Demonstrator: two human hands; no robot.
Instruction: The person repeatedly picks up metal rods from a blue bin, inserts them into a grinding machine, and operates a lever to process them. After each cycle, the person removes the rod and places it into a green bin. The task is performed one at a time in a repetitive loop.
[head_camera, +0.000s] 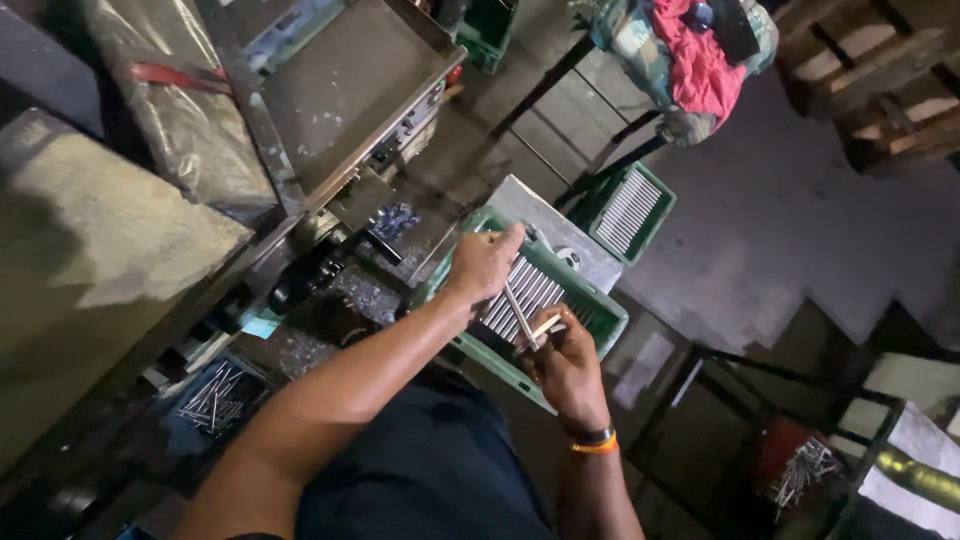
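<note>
fingers (503, 240) of the left hand (484, 264) curl together, pinching one thin silver metal rod (520, 303) over the green plastic crate (598, 306) at the centre of the frame. right hand (566, 362), just below, pinches another pale rod (541, 328) between thumb and fingertips, touching the first. rows of grey metal rods (524, 292) lie inside the crate. a second green crate (628, 210) sits upper right.

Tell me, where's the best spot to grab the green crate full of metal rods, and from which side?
Probably by the two short end walls of the green crate, one hand each, coming from outside. Its long rim looks thin, and the metal rods lie packed side by side across it, so level lifting should keep them from rolling. The left hand and right hand work over it.
</note>
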